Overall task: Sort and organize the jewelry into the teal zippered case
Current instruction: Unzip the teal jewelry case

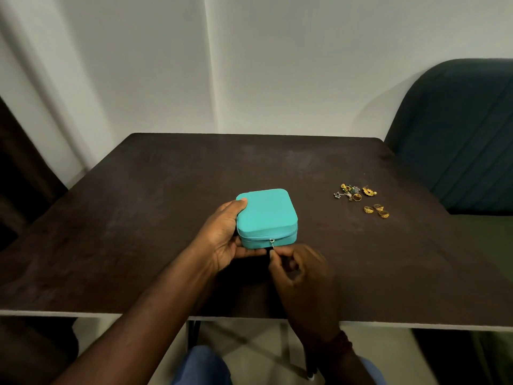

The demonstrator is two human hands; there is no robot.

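Head view: the shut teal zippered case [266, 215] is steadied by the left hand [227, 240] cupped around its left side, while its zipper pull [272, 245] is pinched by the right hand [298, 269]. A jerked pull could slide the case rightward into the loose jewelry [359, 198], well apart to its right.

The zippered case [266, 215] is plain teal, with a silver zipper pull [272, 243]. The table [166, 207] is dark brown, faintly mottled, with a pale edge. Three rings [376, 210] are gold; the tangled jewelry pile [354, 191] mixes gold, silver and possibly green bits. The chair [458, 140] is dark teal with stitched lines.
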